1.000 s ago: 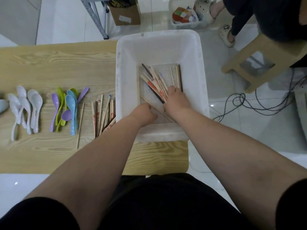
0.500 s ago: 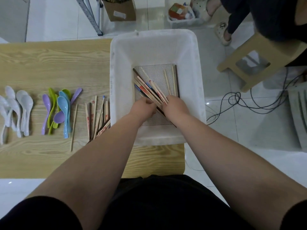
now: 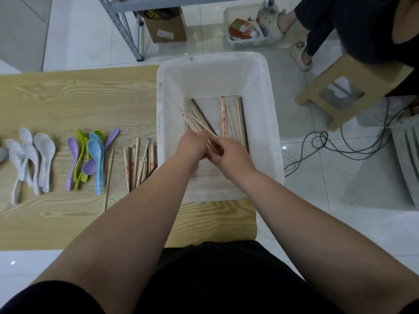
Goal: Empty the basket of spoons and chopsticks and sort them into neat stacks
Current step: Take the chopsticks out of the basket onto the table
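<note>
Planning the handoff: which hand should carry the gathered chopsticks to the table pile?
Left, probably: left hand and right hand both hold the bundle, but the chopstick pile lies left of the basket.

I am looking at a pale wood-grain table (image 3: 68,98) stretching away left of the left hand (image 3: 192,143), standing on glossy white floor tiles (image 3: 340,200) that are catching small spots of light. Far beyond that hand a grey metal rack leg (image 3: 122,28) is standing, with a cardboard box (image 3: 165,28) just beside it and a small white crate (image 3: 244,41) further right. Right of the right hand (image 3: 229,152), black cables (image 3: 328,143) are coiling on the floor, and beyond them a wooden stool (image 3: 328,94) is carrying a seated person (image 3: 362,23) in dark clothes.
</note>
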